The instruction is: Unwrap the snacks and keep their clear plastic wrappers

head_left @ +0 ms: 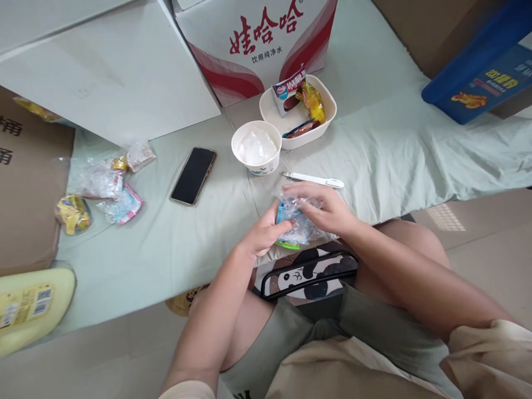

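Note:
Both hands are on a crinkled clear plastic wrapper with a blue and green packet (297, 224) at the table's front edge. My left hand (266, 230) grips its left side, the thumb pressed across the front. My right hand (326, 205) holds the upper right side with bent fingers. Part of the packet is hidden by the fingers. Just beyond the hands lies a white craft knife (316, 179). Behind it stand a white paper cup (266, 166) with clear plastic inside and a white bowl (330, 119) with several snack packets.
A dark phone (194, 175) lies left of the cup. Several wrapped snack packets (100, 180) are piled at the left. White boxes (249, 50) stand behind, a blue package (477, 77) at right, a yellow bottle (37, 305) at left. A panda-patterned item with a black handle (311, 277) is below.

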The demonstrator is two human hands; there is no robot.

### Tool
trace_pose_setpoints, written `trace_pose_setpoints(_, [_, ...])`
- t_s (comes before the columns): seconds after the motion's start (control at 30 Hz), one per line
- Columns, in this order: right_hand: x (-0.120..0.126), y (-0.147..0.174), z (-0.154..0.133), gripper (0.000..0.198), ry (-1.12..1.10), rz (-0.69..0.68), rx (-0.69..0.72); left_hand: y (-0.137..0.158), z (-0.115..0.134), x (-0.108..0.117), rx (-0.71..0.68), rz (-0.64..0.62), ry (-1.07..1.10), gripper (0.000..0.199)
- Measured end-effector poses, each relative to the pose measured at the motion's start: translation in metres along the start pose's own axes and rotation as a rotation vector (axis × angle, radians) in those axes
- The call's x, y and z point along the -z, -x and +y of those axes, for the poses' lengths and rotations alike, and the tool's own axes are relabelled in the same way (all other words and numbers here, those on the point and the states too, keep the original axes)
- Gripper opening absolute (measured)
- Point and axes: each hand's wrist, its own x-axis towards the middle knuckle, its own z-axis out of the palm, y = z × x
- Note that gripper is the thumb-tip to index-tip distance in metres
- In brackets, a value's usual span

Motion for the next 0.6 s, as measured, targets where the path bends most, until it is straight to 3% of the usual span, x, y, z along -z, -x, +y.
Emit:
trace_pose_setpoints(0.1, [-0.003,0.002,-0.001,0.034,0.153,-0.021,0.168,-0.002,0.001,-0.003,-0.078,0.081,0.072,0.053])
trace_pose_setpoints(0.33, [-0.021,0.006,-0.007,0.040,0.440,-0.069,0.183,-0.002,0.009,0.002,-0.139,0.255,0.224,0.064])
trace_pose_setpoints(0.4, [-0.027,0.007,-0.005,0.038,0.534,-0.028,0.192,0.000,0.013,0.005,-0.131,0.240,0.259,0.063])
trace_pose_setpoints(0.6, [-0.035,0.013,-0.001,0.037,0.721,0.140,0.262,0.008,0.025,0.004,-0.174,0.041,0.326,0.065])
